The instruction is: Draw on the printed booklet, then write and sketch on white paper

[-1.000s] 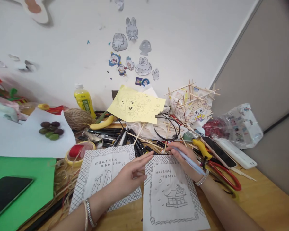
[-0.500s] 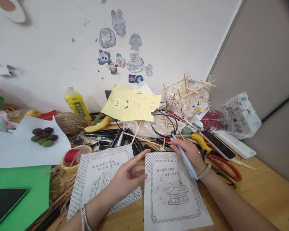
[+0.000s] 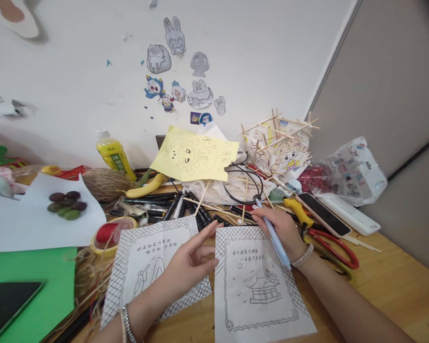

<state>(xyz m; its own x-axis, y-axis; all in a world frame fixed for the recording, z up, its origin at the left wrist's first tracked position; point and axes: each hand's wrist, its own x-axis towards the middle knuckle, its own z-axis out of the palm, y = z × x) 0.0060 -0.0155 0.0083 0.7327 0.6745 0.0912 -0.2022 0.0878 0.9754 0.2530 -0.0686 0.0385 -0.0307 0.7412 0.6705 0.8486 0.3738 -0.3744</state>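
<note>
Two line-drawn sheets lie side by side on the wooden table: a left sheet (image 3: 143, 257) and a right sheet (image 3: 259, 290) with a house picture. My left hand (image 3: 191, 264) hovers over the gap between them, index finger stretched toward the top edge, other fingers loosely curled, holding nothing. My right hand (image 3: 280, 228) rests at the right sheet's top edge and grips a light blue pen (image 3: 273, 233), which points up and left. Just beyond both hands lie black markers (image 3: 186, 207) and wooden sticks (image 3: 218, 209).
A yellow drawing (image 3: 195, 155) leans behind the markers, next to a yellow bottle (image 3: 112, 152), twine ball (image 3: 105, 183) and banana (image 3: 145, 188). Stick frames (image 3: 282, 143), a phone (image 3: 323, 214) and red scissors (image 3: 338, 255) sit right. White paper with plums (image 3: 66, 204), green paper (image 3: 28, 276) and tape (image 3: 109, 233) lie left.
My left fingers have curled back and lifted off the sheets, leaving the index finger extended. My right hand has shifted the pen more upright. The view moved slightly right and down.
</note>
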